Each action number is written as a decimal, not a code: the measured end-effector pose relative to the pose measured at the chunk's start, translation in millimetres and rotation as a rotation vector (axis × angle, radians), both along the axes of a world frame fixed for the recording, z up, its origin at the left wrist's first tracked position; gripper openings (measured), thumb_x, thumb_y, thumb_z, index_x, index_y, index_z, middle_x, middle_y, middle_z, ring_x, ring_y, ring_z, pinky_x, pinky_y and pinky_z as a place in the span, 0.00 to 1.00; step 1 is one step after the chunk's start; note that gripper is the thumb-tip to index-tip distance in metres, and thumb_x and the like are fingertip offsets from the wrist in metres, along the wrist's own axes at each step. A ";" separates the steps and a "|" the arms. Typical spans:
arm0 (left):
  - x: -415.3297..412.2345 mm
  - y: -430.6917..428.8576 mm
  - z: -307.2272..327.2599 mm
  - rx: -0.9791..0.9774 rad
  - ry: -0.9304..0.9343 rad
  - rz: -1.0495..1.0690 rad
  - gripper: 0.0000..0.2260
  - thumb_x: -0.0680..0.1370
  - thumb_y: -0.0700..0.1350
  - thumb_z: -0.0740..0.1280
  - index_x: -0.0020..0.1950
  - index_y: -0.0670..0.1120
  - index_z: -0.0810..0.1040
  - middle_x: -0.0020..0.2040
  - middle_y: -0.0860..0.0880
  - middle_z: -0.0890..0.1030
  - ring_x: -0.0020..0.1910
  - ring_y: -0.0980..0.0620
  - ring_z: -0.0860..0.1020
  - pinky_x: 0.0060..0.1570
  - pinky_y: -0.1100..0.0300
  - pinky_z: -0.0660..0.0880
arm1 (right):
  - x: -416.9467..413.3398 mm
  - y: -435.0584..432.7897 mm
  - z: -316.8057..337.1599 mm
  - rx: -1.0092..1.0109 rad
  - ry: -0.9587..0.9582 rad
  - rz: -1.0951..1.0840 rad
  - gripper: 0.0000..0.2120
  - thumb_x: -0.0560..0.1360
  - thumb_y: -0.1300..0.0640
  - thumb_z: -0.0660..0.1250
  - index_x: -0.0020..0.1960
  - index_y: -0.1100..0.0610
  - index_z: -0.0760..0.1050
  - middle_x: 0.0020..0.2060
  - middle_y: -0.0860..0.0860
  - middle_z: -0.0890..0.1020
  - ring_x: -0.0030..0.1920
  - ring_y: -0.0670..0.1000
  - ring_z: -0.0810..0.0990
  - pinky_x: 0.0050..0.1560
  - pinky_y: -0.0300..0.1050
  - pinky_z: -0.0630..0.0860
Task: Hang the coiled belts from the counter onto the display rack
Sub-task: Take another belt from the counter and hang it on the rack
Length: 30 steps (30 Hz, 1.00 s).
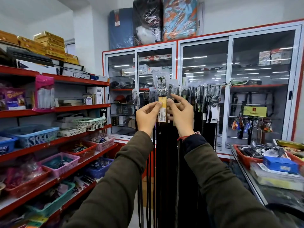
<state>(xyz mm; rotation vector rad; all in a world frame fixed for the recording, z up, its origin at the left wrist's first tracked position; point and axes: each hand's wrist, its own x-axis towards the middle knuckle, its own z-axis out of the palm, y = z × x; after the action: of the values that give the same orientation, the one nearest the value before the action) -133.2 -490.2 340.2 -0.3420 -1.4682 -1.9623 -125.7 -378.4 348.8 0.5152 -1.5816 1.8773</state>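
A: Near first: two dark sleeves up the middle, and both hands raised at twelve o'clock. The left hand (146, 114) has its grip pinched shut on the left edge of the belt (162, 96), thumb over the yellow price tag (162, 111). The right hand (180, 112) is closed on the right edge, fingers curled behind.

B: What could go wrong from here?

A: To my eye, the plastic wrap. The buckle (162, 80) at the top is bagged in clear film, and if that film covers the opening, it may snag or miss the rail of the display rack (217, 85). A two-finger pinch is a light hold too; the long strap could drag it loose.

B: And the belt itself?

A: Dark, narrow, already uncoiled. It hangs straight down toward six o'clock between the arms, among other black straps, so I can't tell where it ends. The buckle sits just above the row of hung belts (202, 99).

B: That row looks packed.

A: Crowded toward two o'clock, yes. Pushing in could knock a neighbour off. The counter (243, 170) at four o'clock carries red baskets (246, 159) of stock; whether coiled belts remain there I can't make out.
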 end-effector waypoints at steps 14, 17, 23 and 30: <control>-1.3 -1.4 24.4 -0.004 -0.148 -0.061 0.14 0.70 0.55 0.78 0.40 0.44 0.88 0.46 0.38 0.87 0.42 0.42 0.84 0.53 0.41 0.82 | -3.7 1.0 21.1 0.029 -0.028 -0.044 0.06 0.73 0.52 0.76 0.39 0.53 0.83 0.37 0.57 0.87 0.36 0.57 0.88 0.34 0.51 0.85; -3.0 1.0 26.6 0.006 -0.203 -0.052 0.15 0.69 0.55 0.78 0.41 0.43 0.88 0.47 0.39 0.88 0.47 0.40 0.86 0.57 0.40 0.81 | -10.0 5.9 23.1 0.035 -0.055 -0.010 0.07 0.73 0.54 0.76 0.37 0.53 0.82 0.33 0.54 0.86 0.27 0.49 0.85 0.25 0.40 0.80; -10.3 16.1 5.9 -0.191 -0.163 0.218 0.15 0.78 0.54 0.69 0.51 0.43 0.86 0.50 0.42 0.87 0.53 0.40 0.84 0.56 0.47 0.81 | -32.2 20.7 1.1 0.183 -0.112 -0.014 0.07 0.76 0.59 0.71 0.53 0.60 0.83 0.45 0.60 0.87 0.44 0.57 0.88 0.44 0.58 0.86; -5.3 67.1 -59.9 -0.543 0.005 0.643 0.27 0.83 0.48 0.59 0.81 0.48 0.55 0.81 0.47 0.59 0.80 0.48 0.58 0.76 0.51 0.57 | -28.2 61.2 -64.8 0.364 0.097 -0.294 0.11 0.79 0.56 0.65 0.59 0.51 0.81 0.51 0.46 0.85 0.46 0.39 0.82 0.49 0.38 0.81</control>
<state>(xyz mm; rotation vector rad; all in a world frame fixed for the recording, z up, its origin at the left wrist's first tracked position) -138.6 -423.1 280.3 -0.0781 -1.8120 -1.0497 -153.9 -317.1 284.0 0.4882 -1.8310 1.3368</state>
